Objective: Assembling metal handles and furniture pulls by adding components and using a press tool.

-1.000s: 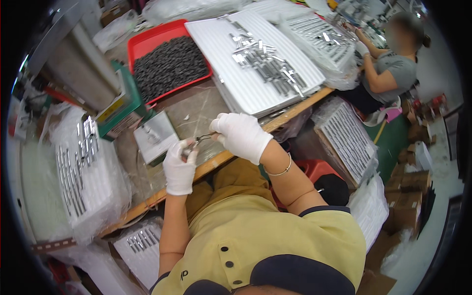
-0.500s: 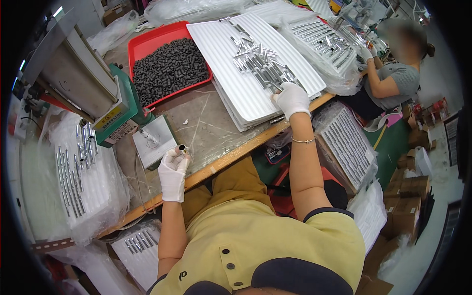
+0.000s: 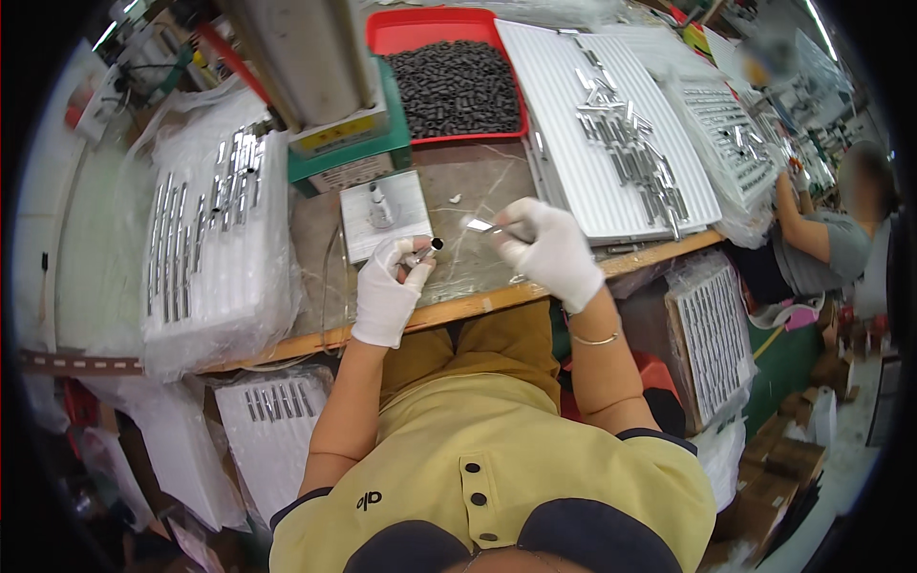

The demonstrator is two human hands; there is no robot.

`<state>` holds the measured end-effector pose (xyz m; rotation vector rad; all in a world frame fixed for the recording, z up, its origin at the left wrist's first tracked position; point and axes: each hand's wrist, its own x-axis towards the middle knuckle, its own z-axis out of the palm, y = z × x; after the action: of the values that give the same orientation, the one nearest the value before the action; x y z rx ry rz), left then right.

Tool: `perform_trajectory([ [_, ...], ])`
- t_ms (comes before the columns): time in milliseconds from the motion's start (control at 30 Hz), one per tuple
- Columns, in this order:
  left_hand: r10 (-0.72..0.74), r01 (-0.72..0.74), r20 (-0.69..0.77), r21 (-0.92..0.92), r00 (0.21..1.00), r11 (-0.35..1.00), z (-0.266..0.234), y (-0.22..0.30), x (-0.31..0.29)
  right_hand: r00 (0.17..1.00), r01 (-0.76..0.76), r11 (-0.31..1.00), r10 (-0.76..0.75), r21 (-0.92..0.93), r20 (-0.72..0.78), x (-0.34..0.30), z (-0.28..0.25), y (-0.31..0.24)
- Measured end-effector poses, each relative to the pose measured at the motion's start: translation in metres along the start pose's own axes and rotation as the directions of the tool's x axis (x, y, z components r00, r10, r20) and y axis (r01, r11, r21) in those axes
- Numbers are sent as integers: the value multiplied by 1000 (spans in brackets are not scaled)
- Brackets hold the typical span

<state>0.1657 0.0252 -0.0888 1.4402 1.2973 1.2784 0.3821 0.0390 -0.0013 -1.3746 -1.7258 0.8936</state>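
Observation:
My left hand (image 3: 389, 294), in a white glove with bare fingertips, is closed round a short shiny metal tube (image 3: 421, 253) whose end shows dark. To its right, my gloved right hand (image 3: 556, 250) pinches another chrome tube (image 3: 480, 225) above the worktable (image 3: 468, 272). Just beyond my left hand lies a square metal plate (image 3: 355, 224) with a small shiny upright post (image 3: 380, 208). Behind the plate stands a press with a green base (image 3: 394, 143) and a large grey cylinder (image 3: 315, 57).
A red tray (image 3: 522, 105) holds many small black sleeves. Loose chrome tubes (image 3: 621, 158) lie on stacked white ribbed sheets (image 3: 544, 62) at right. Plastic-wrapped tubes (image 3: 205, 205) sit at left. A co-worker (image 3: 821, 234) works at far right.
My right hand has come from the loose tubes toward my left hand, carrying a chrome tube. My left hand keeps its tube. The view has shifted left.

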Motion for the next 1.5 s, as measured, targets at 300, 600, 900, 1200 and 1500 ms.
perform_trajectory([
  [300, 107, -85, -70, 259, 992, 962, -27, 8, -7, 920, 344, 834, -208, -432, 331, 28, 46, -37],
  [600, -113, 110, -21, -107, 993, 988, -24, -2, 6, 998, -50, 971, 40, 235, 47, 22, 100, 9],
  [900, -3, 87, -163, 516, 987, 852, -60, 9, 72, 1000, 2, 999, -2, -53, 4, 90, 124, 10],
  [1200, -129, 106, -272, -99, 953, 989, -75, 4, 20, 993, 119, 990, -119, -81, 2, 78, 133, 17],
  [1500, -282, 395, 331, -351, 901, 849, -55, 40, -15, 931, -265, 753, 36, 602, 364, 10, 83, -30],
])
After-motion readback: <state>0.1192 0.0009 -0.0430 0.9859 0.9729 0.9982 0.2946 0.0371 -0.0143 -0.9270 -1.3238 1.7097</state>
